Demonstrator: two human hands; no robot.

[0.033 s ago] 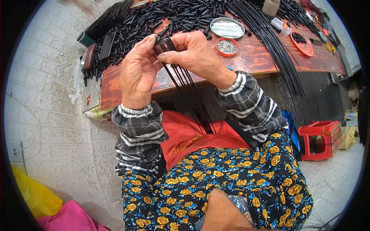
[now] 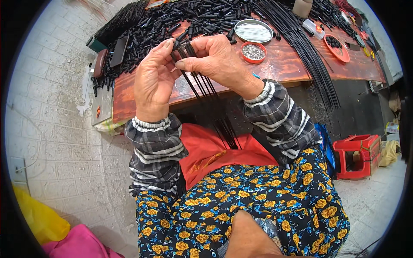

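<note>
A bundle of thin black rods hangs slanting between my two hands and the red cloth over my lap, where its lower ends rest. My right hand pinches the rods near their top ends, thumb across the front. At the same top ends, my left hand is closed, with thumb and fingertips at a small dark piece beside the rods. Its exact kind is too small to tell, and the fingers partly cover it. Both hands are above the table's front edge.
On the reddish wooden table lies a heap of black tubular parts. Right of my hands stand a tin of white sticks, a red dish of small metal bits and long black rods. A red stool is at the right.
</note>
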